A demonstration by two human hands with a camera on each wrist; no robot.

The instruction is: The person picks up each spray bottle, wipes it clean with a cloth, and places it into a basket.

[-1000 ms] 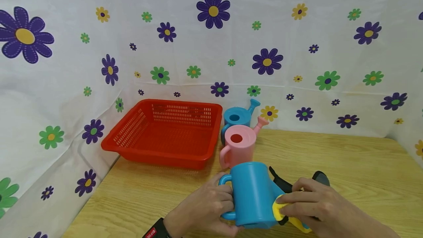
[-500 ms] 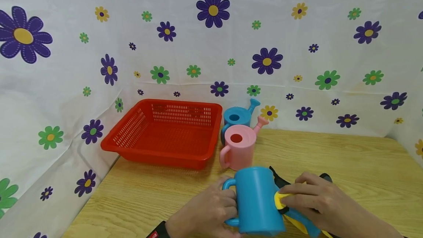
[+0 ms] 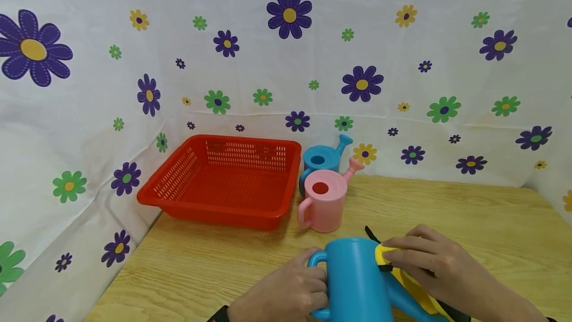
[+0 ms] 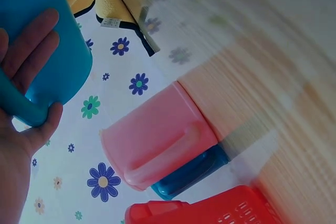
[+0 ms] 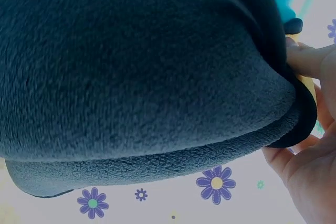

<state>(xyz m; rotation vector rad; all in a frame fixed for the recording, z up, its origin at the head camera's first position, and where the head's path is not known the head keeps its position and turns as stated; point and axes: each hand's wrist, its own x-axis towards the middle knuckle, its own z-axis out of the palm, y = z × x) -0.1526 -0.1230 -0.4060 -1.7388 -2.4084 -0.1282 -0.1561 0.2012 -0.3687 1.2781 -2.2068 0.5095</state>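
A blue watering can (image 3: 355,282) is held by my left hand (image 3: 290,287), whose fingers curl round its handle. In the head view its spout points down to the right. My right hand (image 3: 435,260) pinches a cloth (image 3: 413,287), yellow on one face and dark grey on the other with black edging. A yellow fold of it presses on the can's side near the upper edge. In the right wrist view the grey face of the cloth (image 5: 142,77) fills most of the picture. The left wrist view shows fingers against the blue can (image 4: 63,61).
A red plastic basket (image 3: 223,216) sits on the wooden table (image 3: 201,257) at the back left. Beside it stand a pink watering can (image 3: 328,207) and, behind that, another blue watering can (image 3: 328,155). A flowered white curtain (image 3: 250,68) hangs behind and at the sides.
The blue can in my left hand has come lower and a little right. My right hand has slid the cloth from low by the spout up to the can's upper side.
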